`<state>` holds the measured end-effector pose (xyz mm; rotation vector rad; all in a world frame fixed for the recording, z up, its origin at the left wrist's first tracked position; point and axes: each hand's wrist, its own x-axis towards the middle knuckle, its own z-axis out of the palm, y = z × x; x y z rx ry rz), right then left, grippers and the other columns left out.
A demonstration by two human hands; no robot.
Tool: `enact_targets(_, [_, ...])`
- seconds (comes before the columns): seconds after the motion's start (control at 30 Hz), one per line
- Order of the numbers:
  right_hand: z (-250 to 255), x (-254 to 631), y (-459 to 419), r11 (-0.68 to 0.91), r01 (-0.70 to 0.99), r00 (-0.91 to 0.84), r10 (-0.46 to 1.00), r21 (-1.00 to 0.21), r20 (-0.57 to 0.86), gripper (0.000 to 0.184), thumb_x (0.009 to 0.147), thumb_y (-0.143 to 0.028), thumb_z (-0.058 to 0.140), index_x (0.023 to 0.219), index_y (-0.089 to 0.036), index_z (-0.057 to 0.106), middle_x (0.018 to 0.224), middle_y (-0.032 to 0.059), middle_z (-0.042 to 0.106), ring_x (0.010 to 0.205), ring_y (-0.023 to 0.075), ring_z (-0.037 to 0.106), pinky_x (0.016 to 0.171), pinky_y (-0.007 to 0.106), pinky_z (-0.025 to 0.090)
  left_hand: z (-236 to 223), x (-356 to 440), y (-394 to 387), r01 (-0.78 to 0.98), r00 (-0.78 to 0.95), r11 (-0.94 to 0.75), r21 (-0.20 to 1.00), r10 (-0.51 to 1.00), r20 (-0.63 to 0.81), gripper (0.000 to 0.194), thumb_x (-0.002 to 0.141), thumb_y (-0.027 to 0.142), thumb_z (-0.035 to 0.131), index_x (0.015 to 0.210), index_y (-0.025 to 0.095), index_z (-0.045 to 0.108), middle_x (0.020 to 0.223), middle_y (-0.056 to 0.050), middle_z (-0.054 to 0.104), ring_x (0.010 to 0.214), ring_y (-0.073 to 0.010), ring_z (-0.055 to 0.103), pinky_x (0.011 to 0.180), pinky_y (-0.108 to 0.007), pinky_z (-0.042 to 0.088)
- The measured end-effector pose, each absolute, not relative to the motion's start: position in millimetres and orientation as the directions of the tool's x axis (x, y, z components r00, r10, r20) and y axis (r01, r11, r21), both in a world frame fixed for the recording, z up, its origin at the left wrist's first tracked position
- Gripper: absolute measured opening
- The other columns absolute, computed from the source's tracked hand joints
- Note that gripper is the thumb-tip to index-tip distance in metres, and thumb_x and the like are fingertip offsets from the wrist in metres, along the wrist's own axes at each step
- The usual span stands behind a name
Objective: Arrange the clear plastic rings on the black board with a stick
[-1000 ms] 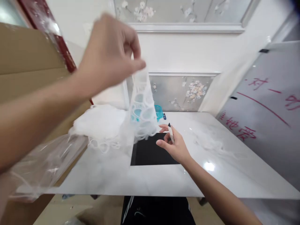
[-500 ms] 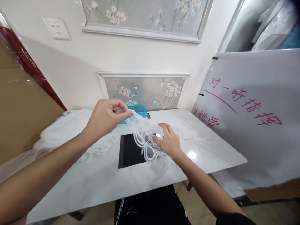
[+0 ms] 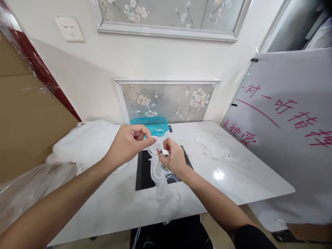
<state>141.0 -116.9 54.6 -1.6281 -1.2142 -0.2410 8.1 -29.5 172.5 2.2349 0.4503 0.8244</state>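
Observation:
A piece of sheer white lace fabric (image 3: 163, 186) with ring-shaped patterns hangs down over a black square mat (image 3: 145, 176) on the white marble table (image 3: 228, 173). My left hand (image 3: 129, 145) pinches the fabric's top edge between thumb and fingers. My right hand (image 3: 172, 157) is closed beside it, gripping the same edge together with a small white and black tool (image 3: 164, 152) that I cannot identify. The two hands are almost touching above the mat.
A heap of white fabric (image 3: 85, 145) lies at the table's left, with clear plastic wrap (image 3: 28, 190) below it. A turquoise basket (image 3: 151, 125) stands at the back wall. A whiteboard (image 3: 287, 138) with red writing leans at the right. Brown cardboard (image 3: 28, 121) stands left.
My left hand has come down from high up to table level with the lace. My right hand has closed on the fabric's edge next to it. The camera has tilted and moved.

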Motion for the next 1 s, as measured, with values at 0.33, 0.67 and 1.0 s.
enact_targets(0.33, [-2, 224, -171, -0.19, 0.735, 0.528, 0.762, -0.651, 0.374, 0.017, 0.08, -0.034, 0.051, 0.077, -0.019, 0.059, 0.068, 0.0008, 0.061, 0.065, 0.0167, 0.056, 0.063, 0.026, 0.04, 186, -15, -6, 0.159, 0.6, -0.827, 0.539, 0.515, 0.612, 0.023, 0.074, 0.038, 0.066, 0.063, 0.019, 0.057, 0.048, 0.007, 0.027, 0.046, -0.0076, 0.026, 0.046, -0.023, 0.023])
enact_targets(0.67, [105, 341, -132, -0.266, 0.735, 0.67, 0.432, -0.624, 0.604, 0.019, 0.074, -0.031, 0.06, 0.083, -0.014, 0.066, 0.078, 0.0061, 0.067, 0.07, 0.0186, 0.06, 0.07, 0.032, 0.045, 196, 29, 65, 0.589, 0.572, -0.808, 0.019, 0.434, 0.696, 0.025, 0.085, 0.043, 0.05, 0.075, 0.021, 0.059, 0.057, 0.001, 0.048, 0.054, -0.0133, 0.04, 0.054, -0.027, 0.021])
enact_targets(1.0, [138, 312, -197, -0.068, 0.797, 0.584, 0.347, -0.601, 0.734, 0.02, 0.079, -0.036, 0.064, 0.083, -0.016, 0.066, 0.071, 0.002, 0.063, 0.067, 0.0128, 0.056, 0.066, 0.028, 0.044, 186, -4, 42, 0.397, 0.594, -0.906, 0.146, 0.375, 0.712, 0.031, 0.082, 0.047, 0.058, 0.076, 0.016, 0.064, 0.057, 0.005, 0.048, 0.056, -0.0076, 0.042, 0.058, -0.021, 0.03])
